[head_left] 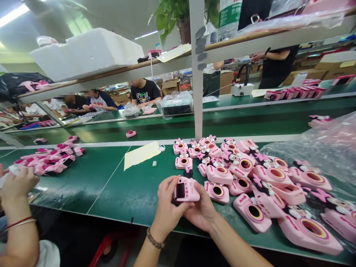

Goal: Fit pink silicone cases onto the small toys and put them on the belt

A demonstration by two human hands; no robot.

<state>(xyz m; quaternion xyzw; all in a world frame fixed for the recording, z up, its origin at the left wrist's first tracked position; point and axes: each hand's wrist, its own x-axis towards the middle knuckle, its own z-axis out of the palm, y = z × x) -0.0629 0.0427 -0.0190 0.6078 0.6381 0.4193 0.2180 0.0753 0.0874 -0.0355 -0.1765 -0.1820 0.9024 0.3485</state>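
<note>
Pink camera (191,193) is up in both hands, just over the near edge of the green bench (116,181), screen side twd the wearer, dark ears (188,172) sticking up on top. L hand (167,202) pinches its L side, fingers at upper edge, thumb low; R hand (204,213) cups the R side & underside, fingers closed round it. Both grips on the same unit, neither spread.

Progress, judging by looks: held unit has screen, btns & eared cover together, so prob. well along; can't tell if cover is fully seated. Pile of pink covers (217,177) just R of the hands: round holes, bows & ears, many prob. w/o a body inside, so a lot looks undone. Pile of pink units (55,161) far L, some w/ dark screens up; can't tell if finished. Lone pink unit (131,134) sits farther back.

Containers: clear plastic bag (328,139) at R, spread by/under part of the cover pile, a few covers against it. White foam box (91,52) on upper shelf, inside not visible. Dark bag (9,85) at L end of shelf, pink items (33,86) by its opening. Dark tray (176,108) across the bench, clear plastic over it, contents unclear. Cardboard box (170,84) behind, contents n/a from here.

Also yellow sheet (140,155) & small pale block (154,163) L of the hands; co-worker's hand (20,181) at far L w/ smth whitish
</note>
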